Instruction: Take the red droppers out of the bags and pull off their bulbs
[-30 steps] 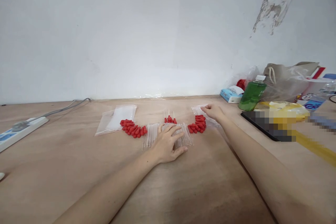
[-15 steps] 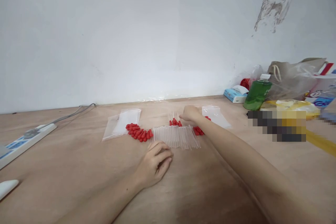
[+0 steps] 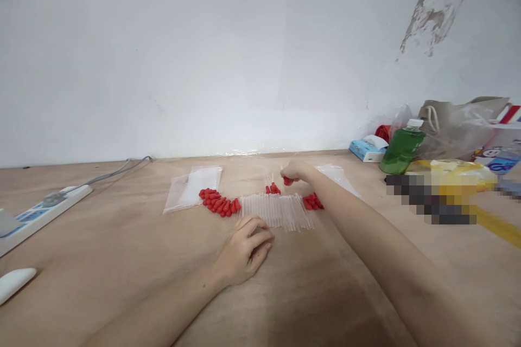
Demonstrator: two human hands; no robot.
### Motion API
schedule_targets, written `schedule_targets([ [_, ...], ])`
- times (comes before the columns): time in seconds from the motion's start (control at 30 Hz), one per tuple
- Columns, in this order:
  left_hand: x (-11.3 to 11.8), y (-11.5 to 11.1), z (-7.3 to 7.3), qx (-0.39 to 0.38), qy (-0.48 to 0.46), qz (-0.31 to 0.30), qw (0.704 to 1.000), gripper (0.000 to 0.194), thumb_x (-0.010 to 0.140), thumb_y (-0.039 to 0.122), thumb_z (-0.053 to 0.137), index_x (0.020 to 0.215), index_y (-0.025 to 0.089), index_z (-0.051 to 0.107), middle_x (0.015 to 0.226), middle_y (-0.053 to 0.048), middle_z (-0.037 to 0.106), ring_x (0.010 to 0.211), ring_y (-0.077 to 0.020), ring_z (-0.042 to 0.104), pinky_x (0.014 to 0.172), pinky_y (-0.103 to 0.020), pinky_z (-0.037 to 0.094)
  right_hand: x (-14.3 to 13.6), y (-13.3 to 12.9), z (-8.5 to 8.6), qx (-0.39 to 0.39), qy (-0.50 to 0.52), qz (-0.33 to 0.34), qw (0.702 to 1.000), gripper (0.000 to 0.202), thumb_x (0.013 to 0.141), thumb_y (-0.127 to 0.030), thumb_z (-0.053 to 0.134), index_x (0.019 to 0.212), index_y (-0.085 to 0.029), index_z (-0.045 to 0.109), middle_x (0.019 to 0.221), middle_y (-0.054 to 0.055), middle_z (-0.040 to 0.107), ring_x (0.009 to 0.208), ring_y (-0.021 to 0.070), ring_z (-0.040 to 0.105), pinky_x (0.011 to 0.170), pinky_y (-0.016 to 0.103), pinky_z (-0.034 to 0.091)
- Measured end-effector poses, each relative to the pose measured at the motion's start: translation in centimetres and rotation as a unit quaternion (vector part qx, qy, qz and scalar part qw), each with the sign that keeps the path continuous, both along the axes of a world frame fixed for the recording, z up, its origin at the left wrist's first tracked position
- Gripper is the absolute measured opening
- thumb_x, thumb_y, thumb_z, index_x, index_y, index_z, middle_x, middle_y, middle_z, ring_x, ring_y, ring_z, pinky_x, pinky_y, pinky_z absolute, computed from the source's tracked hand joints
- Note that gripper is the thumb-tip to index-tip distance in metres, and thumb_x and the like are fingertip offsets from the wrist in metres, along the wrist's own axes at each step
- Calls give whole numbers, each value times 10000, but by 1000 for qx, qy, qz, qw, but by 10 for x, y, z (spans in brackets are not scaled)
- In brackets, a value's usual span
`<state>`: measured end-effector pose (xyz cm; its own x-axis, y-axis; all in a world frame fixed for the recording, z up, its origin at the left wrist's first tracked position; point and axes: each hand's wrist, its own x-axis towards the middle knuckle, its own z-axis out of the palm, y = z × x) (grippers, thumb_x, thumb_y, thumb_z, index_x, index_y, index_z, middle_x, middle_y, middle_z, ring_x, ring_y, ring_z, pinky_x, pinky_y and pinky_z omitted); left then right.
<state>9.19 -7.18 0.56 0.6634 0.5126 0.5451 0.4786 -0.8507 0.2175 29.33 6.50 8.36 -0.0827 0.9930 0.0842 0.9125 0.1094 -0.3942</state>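
My right hand (image 3: 298, 171) is closed at the back of the work area, its fingertips pinching a dropper with a red bulb (image 3: 287, 180); a thin pale tip shows above it. Just left of it lie several droppers with red bulbs (image 3: 273, 188), their clear tips toward the wall. In front is a row of clear thin tubes (image 3: 260, 210). My left hand (image 3: 246, 246) rests on the table at the row's near edge, fingers loosely bent and apart, holding nothing visible. Red rubber bulbs (image 3: 220, 204) curve out left of the tubes; more red bulbs (image 3: 312, 201) lie to the right, partly behind my forearm.
Clear plastic bags (image 3: 199, 184) lie at the left, and another clear bag (image 3: 337, 176) at the right. A power strip (image 3: 49, 211) stands far left, with a white object (image 3: 15, 283) nearer. A tissue pack (image 3: 368, 147), green bottle (image 3: 402, 146) and bags (image 3: 456, 124) fill the right.
The view has shifted slightly. My right hand has turned and lifted a little beside the finished-looking droppers, and a red bulb now shows at its fingertips. My left hand stays by the tubes.
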Motion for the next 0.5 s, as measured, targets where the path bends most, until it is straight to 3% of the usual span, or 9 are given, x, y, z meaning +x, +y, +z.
schedule_targets([
  [0.13,0,-1,-1,44,-57,50,996,337,790,180,497,1125,175,460,1119,-118,460,1049,-228,439,893,-411,381,16,-42,5,44,16,26,999,272,775,-258,424,608,-149,608,605,41,602,547,128,510,542,257,340],
  [0.2,1,-2,-1,74,-101,87,988,414,788,202,509,1185,173,393,1201,-138,403,1120,-252,393,928,-444,349,24,-72,-8,110,22,36,993,230,816,-263,387,769,-165,590,788,43,624,707,144,522,631,263,337],
  [0.3,5,-2,1,100,-116,112,982,488,803,213,503,1258,177,331,1259,-145,360,1160,-263,353,940,-457,319,33,-117,-41,287,5,142,947,173,835,-251,410,774,-169,550,756,36,606,759,159,492,720,307,296],
  [0.4,10,-4,3,103,-55,80,990,366,826,209,490,1190,210,453,1121,-94,496,1038,-223,442,894,-424,315,32,-145,-71,355,-12,226,907,140,834,-225,442,779,-172,559,703,26,592,713,148,467,726,322,272],
  [0.5,14,-7,4,83,11,40,996,204,842,223,485,1015,246,591,851,-22,591,809,-158,499,811,-374,307,27,-153,-86,392,-10,273,879,122,831,-207,464,804,-180,580,682,12,594,695,138,463,733,326,266],
])
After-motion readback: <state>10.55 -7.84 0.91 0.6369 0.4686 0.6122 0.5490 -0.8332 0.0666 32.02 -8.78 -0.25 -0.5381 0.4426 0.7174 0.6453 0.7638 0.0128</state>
